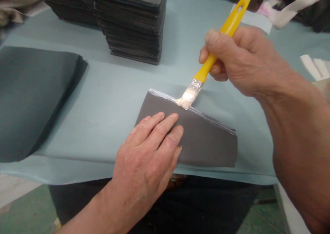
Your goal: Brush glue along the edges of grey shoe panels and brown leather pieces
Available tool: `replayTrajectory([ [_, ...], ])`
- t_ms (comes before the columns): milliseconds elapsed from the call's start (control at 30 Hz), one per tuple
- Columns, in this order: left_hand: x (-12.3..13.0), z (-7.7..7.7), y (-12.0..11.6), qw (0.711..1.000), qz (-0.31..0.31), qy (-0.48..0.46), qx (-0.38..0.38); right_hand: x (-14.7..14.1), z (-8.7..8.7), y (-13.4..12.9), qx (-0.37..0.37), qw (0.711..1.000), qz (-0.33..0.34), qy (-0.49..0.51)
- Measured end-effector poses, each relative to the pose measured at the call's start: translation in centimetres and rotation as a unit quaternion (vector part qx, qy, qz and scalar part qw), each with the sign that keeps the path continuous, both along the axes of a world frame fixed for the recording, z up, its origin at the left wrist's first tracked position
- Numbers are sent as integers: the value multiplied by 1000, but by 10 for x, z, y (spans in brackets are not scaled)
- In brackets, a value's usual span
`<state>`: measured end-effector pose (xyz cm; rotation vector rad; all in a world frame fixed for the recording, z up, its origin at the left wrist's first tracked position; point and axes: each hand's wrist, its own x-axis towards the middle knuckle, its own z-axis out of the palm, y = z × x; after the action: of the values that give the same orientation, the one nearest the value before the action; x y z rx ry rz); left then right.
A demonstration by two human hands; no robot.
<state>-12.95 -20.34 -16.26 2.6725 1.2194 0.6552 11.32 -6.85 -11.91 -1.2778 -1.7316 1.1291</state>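
A small stack of dark grey sheets [206, 137] lies near the front edge of the table. My left hand [152, 148] rests flat on its top, fingers stretched out. Along the far edge of the stack runs a streak of wet-looking white stuff. In my right hand [232, 55] is a paintbrush [206, 66] with a yellow handle, my fingers wrapped round it. Its pale bristles touch the white-streaked edge and bend against it. What coats the bristles looks white.
Tall piles of dark sheets [134, 28] stand at the back left. Another dark stack [36, 96] lies at the left. A light blue covering [103, 124] spreads over the table. White strips [314, 65] lie at the right, and a white-handled item [291, 12] at the back right.
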Motion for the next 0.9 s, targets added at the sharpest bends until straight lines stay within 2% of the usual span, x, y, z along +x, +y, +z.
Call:
replayTrajectory([
  [433, -4, 2, 1, 1000, -21, 12, 2, 11, 8, -21, 3, 999, -35, -41],
  [900, -5, 4, 2, 999, -32, 27, 7, 35, 13, -44, -1, 995, -80, -64],
])
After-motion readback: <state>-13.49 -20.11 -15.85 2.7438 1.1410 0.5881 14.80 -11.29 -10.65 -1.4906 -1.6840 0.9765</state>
